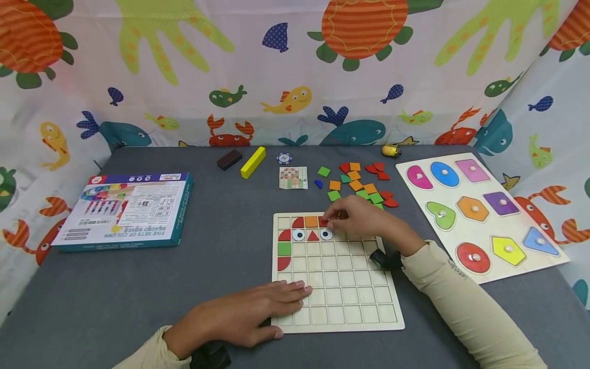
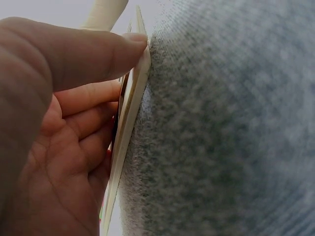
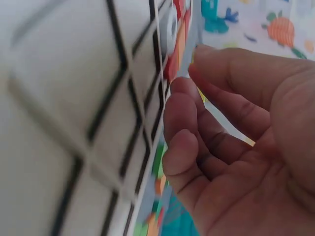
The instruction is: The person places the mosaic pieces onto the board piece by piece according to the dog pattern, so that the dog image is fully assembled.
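A wooden grid board (image 1: 341, 287) lies in the middle of the grey table. Its top-left cells hold red, orange and green tiles (image 1: 284, 249) and two eye tiles (image 1: 298, 235). My right hand (image 1: 333, 217) is at the board's top row, its fingertips pinching a red tile (image 1: 324, 221) beside an orange square (image 1: 311, 221). In the right wrist view the curled fingers (image 3: 179, 113) hover close over the board (image 3: 74, 98). My left hand (image 1: 295, 294) lies flat on the board's lower left corner, the thumb (image 2: 98, 49) against the board's edge (image 2: 129, 123).
Loose colored tiles (image 1: 364, 184) lie behind the board beside a pattern card (image 1: 293, 177). A shape puzzle (image 1: 484, 215) sits at the right, a blue box (image 1: 124, 210) at the left. A yellow block (image 1: 253, 162), dark block (image 1: 229, 159), chip (image 1: 283, 158) and small yellow toy (image 1: 391, 150) lie at the back.
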Tool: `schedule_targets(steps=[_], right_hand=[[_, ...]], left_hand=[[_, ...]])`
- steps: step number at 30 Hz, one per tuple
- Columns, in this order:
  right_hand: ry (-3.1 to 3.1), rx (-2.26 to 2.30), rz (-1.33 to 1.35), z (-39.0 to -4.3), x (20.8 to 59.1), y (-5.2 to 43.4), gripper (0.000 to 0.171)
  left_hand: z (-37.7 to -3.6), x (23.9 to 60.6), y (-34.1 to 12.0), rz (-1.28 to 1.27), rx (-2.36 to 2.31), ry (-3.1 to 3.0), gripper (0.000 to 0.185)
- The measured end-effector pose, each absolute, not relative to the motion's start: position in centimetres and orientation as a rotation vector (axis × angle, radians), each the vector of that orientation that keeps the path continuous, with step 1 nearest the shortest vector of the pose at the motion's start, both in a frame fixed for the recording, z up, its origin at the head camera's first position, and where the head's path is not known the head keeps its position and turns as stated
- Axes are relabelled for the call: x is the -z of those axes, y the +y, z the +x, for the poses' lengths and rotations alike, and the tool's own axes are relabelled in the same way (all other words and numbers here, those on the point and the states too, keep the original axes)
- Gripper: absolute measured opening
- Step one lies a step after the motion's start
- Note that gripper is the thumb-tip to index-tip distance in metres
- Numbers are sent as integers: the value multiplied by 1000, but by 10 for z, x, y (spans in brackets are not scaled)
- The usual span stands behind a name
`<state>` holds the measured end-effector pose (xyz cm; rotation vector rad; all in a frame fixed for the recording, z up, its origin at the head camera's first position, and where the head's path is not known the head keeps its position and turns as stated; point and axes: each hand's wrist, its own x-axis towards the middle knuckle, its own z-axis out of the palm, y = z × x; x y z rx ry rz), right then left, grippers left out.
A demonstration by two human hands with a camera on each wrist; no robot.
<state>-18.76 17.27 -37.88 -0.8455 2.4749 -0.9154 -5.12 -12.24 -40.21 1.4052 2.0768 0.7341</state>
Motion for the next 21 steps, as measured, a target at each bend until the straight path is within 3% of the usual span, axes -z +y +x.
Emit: schedule_targets(steps=[16,21], right_hand=[[2818,832,-327,-219,373,263,29],[2836,740,-284,-224,383,272,30]], left_hand=[[-51,405,-121,1430,-746,2100,64],[-51,404,-122,1418,-747,2093,64]])
